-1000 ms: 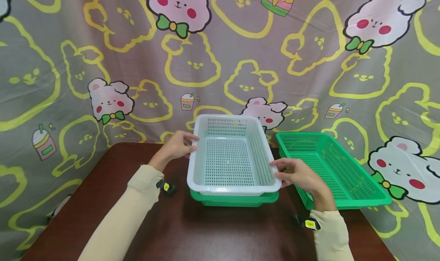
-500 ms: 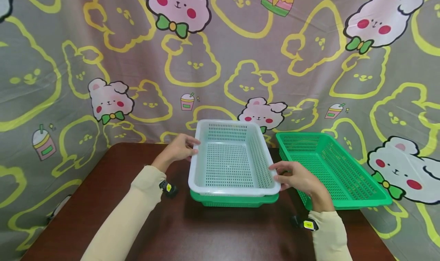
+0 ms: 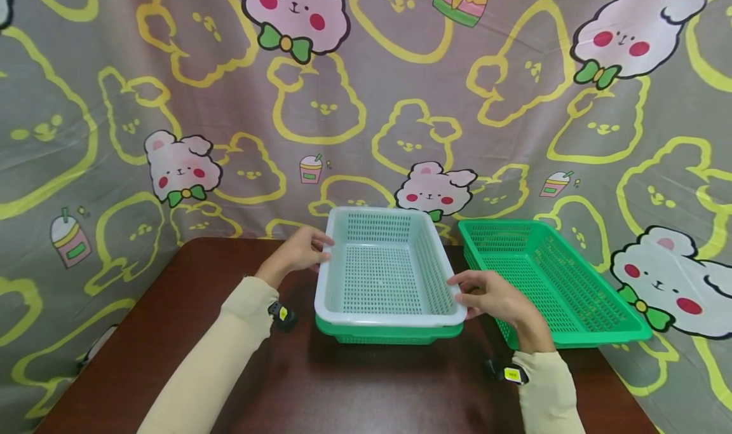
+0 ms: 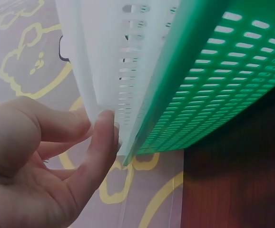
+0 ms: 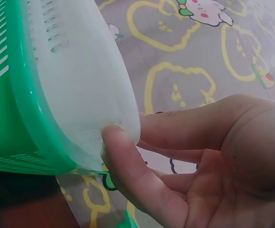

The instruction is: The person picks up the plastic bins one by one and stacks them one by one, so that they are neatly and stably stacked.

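Observation:
A white perforated basket (image 3: 382, 280) sits partly inside a green basket (image 3: 389, 336), whose rim shows below it at the front. The left hand (image 3: 298, 250) pinches the white rim on its left side, thumb and fingers on either side of the edge. On the right side, the right hand (image 3: 494, 296) pinches the white rim near the front corner. In the left wrist view the white wall (image 4: 128, 61) stands above the green rim (image 4: 175, 71), a strip of white showing between. The right wrist view shows the white basket (image 5: 80, 71) likewise raised past the green rim (image 5: 28, 104).
Another green basket (image 3: 549, 281) stands to the right on the dark brown table (image 3: 366, 389), close to the right hand. A patterned cloth (image 3: 217, 103) hangs behind the table. Each wrist wears a small black device.
The white basket has moved down into the green one, its far end lowering most. Both hands keep their hold on its rim and have come down slightly with it.

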`<state>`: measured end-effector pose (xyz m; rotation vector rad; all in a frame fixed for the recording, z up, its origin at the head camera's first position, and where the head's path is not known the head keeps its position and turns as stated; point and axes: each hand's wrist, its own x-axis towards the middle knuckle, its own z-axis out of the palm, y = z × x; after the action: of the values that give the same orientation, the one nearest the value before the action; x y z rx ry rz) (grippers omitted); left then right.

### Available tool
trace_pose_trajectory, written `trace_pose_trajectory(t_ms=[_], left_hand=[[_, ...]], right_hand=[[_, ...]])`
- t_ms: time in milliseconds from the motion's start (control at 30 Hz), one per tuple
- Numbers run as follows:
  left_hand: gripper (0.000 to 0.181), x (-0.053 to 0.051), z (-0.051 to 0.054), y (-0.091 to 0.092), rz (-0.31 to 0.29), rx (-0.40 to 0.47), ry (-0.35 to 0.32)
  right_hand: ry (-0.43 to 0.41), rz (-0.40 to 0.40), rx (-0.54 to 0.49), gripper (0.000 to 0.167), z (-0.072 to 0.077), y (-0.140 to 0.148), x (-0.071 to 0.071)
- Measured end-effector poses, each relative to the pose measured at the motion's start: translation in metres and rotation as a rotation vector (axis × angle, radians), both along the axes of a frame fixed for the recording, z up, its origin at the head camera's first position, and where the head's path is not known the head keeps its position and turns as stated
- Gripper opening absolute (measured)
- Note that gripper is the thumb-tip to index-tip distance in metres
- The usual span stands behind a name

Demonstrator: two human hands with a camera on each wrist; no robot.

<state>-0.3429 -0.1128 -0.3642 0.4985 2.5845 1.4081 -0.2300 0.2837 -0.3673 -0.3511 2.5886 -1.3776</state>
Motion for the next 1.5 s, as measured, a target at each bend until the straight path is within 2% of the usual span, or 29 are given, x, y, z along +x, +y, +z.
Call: trace_pose_trajectory(t_ms=[233,633,900,1500], left_hand=[[0.037,0.001,-0.001,0.003,0.005,-0.019,0.005],[0.037,0.004,-0.003,0.003,0.035,-0.038,0.007],[0.041,0.009,-0.004,0.002,0.039,-0.094,0.005],[0.042,0.009,-0.006,0.002,0.032,-0.118,-0.006]], right_hand=[[-0.006,0.007,-0.014,0.043,0.0,-0.001,0.003],[-0.03,-0.059,0.044,0.043,-0.002,-0.008,0.004],[-0.016,-0.064,0.078,0.045,-0.001,-0.01,0.004],[-0.007,-0.083,0.163,0.044,-0.002,-0.01,0.004]])
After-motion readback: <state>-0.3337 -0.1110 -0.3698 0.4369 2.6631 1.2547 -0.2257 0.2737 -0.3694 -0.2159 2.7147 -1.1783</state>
